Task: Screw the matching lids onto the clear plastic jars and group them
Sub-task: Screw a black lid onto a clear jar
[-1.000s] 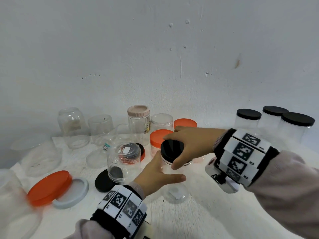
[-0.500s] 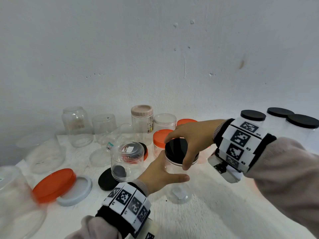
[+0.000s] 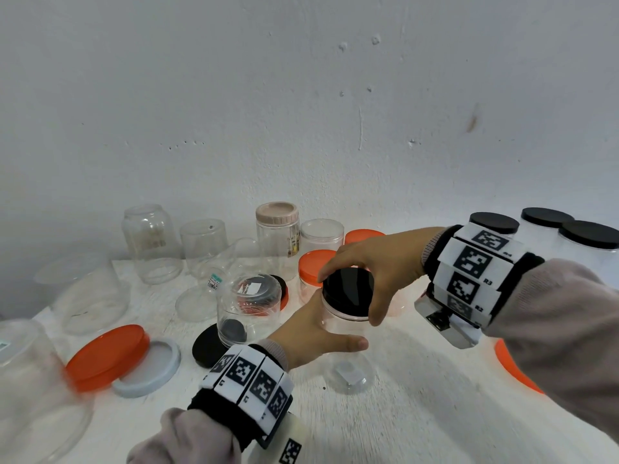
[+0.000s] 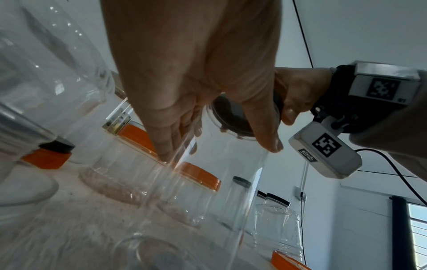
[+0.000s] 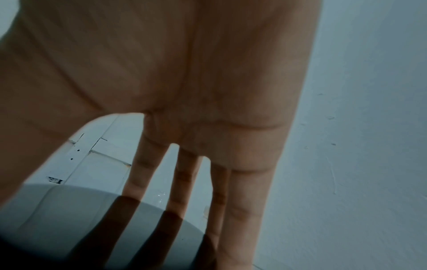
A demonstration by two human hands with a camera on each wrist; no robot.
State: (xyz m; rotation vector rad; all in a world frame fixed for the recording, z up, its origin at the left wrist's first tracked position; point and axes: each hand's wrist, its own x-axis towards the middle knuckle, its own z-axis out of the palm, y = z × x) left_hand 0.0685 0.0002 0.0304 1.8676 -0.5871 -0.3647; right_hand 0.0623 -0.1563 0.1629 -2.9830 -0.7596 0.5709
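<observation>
A tall clear plastic jar (image 3: 348, 349) stands on the white table (image 3: 418, 413) in the middle of the head view. My left hand (image 3: 311, 333) wraps round its side, thumb in front; the left wrist view shows that hand (image 4: 184, 102) on the clear wall (image 4: 208, 191). A black lid (image 3: 350, 289) sits on the jar's mouth. My right hand (image 3: 375, 269) grips the lid from above, thumb on the near rim, fingers on the far rim. In the right wrist view its fingers (image 5: 221, 191) reach over the glossy lid top (image 5: 69, 228).
Three black-lidded jars (image 3: 569, 236) stand grouped at the back right. Orange-lidded jars (image 3: 316, 272), a pink-lidded jar (image 3: 277, 239) and open clear jars (image 3: 152, 242) crowd the back left. Loose lids lie left: orange (image 3: 107, 356), white (image 3: 150, 370), black (image 3: 207, 346). An orange lid (image 3: 512, 370) lies at right.
My right hand has turned on the black lid, thumb swinging down to the near rim. My left hand keeps its hold on the jar. The head view has shifted slightly.
</observation>
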